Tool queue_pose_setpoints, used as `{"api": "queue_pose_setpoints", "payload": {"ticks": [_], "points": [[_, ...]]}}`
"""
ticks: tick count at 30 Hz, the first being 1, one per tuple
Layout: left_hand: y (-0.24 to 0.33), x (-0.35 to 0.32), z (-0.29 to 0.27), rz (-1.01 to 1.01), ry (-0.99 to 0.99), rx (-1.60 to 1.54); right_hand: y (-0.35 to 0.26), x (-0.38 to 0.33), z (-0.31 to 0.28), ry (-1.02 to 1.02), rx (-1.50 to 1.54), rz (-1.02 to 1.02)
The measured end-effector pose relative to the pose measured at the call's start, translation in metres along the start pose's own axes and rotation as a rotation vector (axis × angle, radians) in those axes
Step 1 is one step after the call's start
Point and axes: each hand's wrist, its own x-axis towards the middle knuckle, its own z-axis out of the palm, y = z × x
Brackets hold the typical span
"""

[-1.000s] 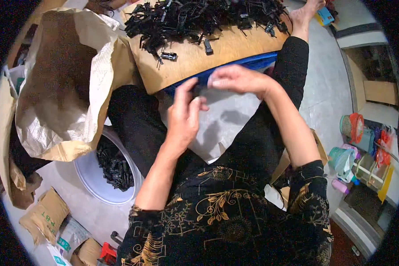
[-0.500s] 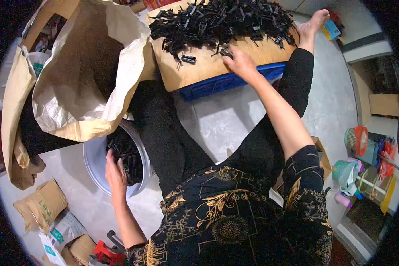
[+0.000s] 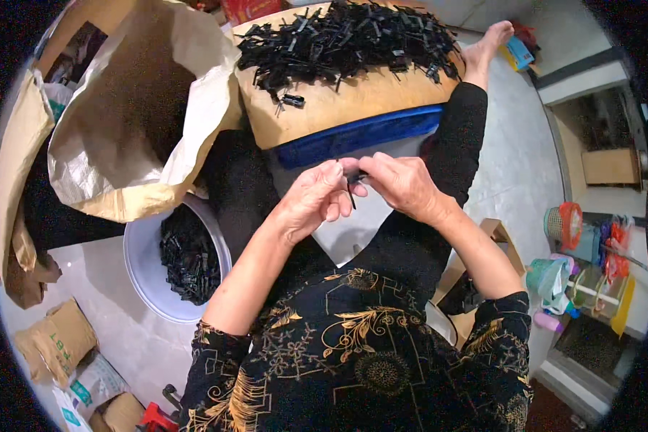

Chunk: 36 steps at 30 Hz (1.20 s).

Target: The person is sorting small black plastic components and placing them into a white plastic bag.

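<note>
Head view: left hand [image 3: 313,201] and right hand [image 3: 403,186] meeting mid-scene — fingertips pinching small black part [image 3: 353,186] between them, near wooden board [image 3: 353,101] — black pieces [image 3: 345,39] heaped farther on.

- Even, fairly bright indoor light from overhead; no hard shadows, only soft ones beneath the wooden board [image 3: 353,115] and inside the paper sack [image 3: 122,122]
- Pale floor [image 3: 511,165] toward 2 o'clock carries a mild sheen, no blown-out glare
- Strong fisheye bend: the board's edge and the wall lines at 3 o'clock curve, and a black vignette rings the frame, heaviest at 9 and 3 o'clock
- Centre is sharp: left hand [image 3: 313,201] and right hand [image 3: 403,187] show crisp skin creases, no motion blur
- Detail softens toward the rim, so the shelf clutter [image 3: 590,266] at 4 o'clock and the bags [image 3: 57,345] at 8 o'clock look smeared
- The pile of black parts [image 3: 345,39] at 12 o'clock merges into dark mass, low contrast
</note>
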Motion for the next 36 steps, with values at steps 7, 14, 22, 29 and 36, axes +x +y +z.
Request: {"api": "queue_pose_setpoints", "payload": {"ticks": [7,14,22,29,36], "points": [[-0.021,0.01,0.0,-0.165,-0.2,-0.354,0.002,-0.022,-0.003,-0.084,-0.058,-0.067],[-0.024,0.017,0.002,-0.055,-0.081,-0.29,0.003,-0.025,0.012,-0.031,0.446,0.417],[-0.022,0.029,0.003,0.172,0.286,0.29,-0.003,-0.019,0.049,-0.02,1.039,0.89],[-0.031,0.035,-0.004,0.259,0.374,0.515,0.001,-0.012,0.057,-0.082,1.004,0.911],[-0.037,0.04,-0.006,0.359,0.444,0.656,0.004,-0.006,0.062,-0.091,0.989,0.931]]}}
